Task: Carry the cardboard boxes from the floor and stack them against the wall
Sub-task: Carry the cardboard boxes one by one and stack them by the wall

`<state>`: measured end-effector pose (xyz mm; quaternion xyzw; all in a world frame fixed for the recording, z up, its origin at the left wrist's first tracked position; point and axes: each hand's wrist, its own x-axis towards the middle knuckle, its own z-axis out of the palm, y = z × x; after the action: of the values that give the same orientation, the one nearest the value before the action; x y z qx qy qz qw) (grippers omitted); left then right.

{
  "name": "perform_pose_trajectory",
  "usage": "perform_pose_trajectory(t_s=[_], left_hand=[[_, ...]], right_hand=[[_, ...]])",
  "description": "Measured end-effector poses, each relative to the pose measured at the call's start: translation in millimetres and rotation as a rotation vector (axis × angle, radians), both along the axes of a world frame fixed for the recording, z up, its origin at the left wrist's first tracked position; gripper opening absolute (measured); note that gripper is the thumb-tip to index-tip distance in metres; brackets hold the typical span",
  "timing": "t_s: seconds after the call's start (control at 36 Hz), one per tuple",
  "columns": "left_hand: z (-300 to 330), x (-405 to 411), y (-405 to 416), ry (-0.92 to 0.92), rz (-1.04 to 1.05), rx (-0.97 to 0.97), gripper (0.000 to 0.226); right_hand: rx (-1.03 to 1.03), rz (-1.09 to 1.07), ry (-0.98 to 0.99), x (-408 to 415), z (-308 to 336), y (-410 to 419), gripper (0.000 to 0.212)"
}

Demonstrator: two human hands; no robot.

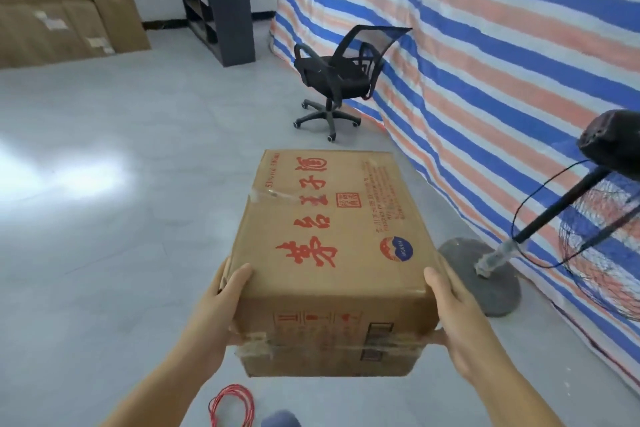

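We hold a taped-shut cardboard box (332, 253) clear of the floor (104, 218); its contents are hidden. Left hand (221, 305) and right hand (460, 319) grip its near corners. Stacked boxes (65, 0) stand against the far wall.

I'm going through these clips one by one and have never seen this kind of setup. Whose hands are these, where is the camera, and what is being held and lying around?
No machine here: a person wears one wide-angle camera on the head, looking forward and down. The left hand and right hand grip the near corners of a taped cardboard box with red printing, carried above the grey floor. Ahead stand a black office chair and a dark shelf unit; more stacked boxes stand far left. A standing fan and striped tarp are to the right, red cord below.
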<state>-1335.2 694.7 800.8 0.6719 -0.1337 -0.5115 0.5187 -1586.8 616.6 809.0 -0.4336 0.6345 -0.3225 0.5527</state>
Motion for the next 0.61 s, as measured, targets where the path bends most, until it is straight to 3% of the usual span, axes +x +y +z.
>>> perform_pose_trajectory(t_s=[0.28, 0.47, 0.61], left_hand=[[-8.8, 68.3, -95.0, -0.050, 0.251, 0.000, 0.032], [-8.7, 154.5, -184.4, -0.038, 0.380, -0.034, 0.029], [8.0, 227.1, -244.0, -0.081, 0.452, -0.062, 0.038]], right_hand=[[-0.023, 0.301, 0.011, 90.4, -14.4, -152.8, 0.024], [-0.048, 0.442, 0.004, 194.6, -12.3, -272.5, 0.039], [-0.070, 0.519, -0.033, 274.5, 5.4, -347.1, 0.038]])
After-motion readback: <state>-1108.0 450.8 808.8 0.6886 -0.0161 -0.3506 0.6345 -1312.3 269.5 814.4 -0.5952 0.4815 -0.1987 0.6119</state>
